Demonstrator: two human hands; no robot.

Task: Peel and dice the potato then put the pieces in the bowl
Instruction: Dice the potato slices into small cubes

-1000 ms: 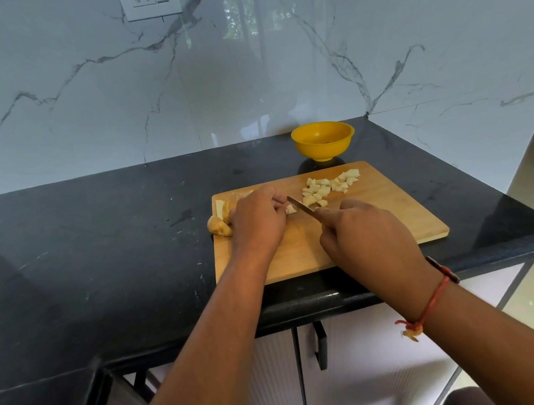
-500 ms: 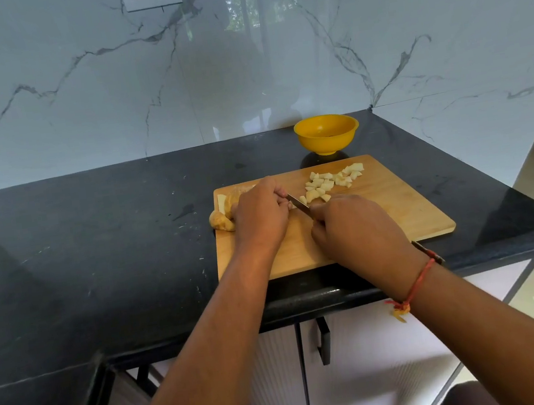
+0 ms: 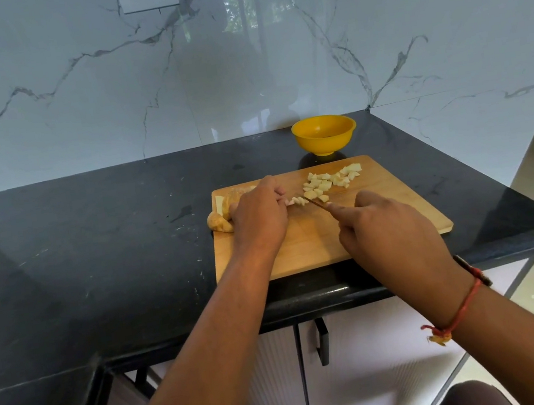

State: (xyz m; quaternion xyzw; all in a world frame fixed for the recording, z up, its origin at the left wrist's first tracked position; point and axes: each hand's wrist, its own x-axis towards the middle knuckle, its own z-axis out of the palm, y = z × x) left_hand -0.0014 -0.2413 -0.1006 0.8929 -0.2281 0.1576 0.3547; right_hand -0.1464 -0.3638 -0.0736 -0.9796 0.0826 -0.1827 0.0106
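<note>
A yellow bowl (image 3: 326, 143) and a black counter (image 3: 95, 260) are being shown. Cream potato pieces (image 3: 324, 184) are being seen against a tan board (image 3: 389, 181). A white wall (image 3: 73, 102) is being streaked by grey veins.

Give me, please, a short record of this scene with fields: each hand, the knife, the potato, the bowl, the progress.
left hand: left hand holds a potato strip down on the cutting board
right hand: right hand grips the knife, forefinger stretched along it
diced pieces: diced pieces piled on the board's far part
leftover potato: leftover potato at the board's left edge
bowl: yellow bowl behind the board, no pieces visible inside
progress: dicing under way
</note>
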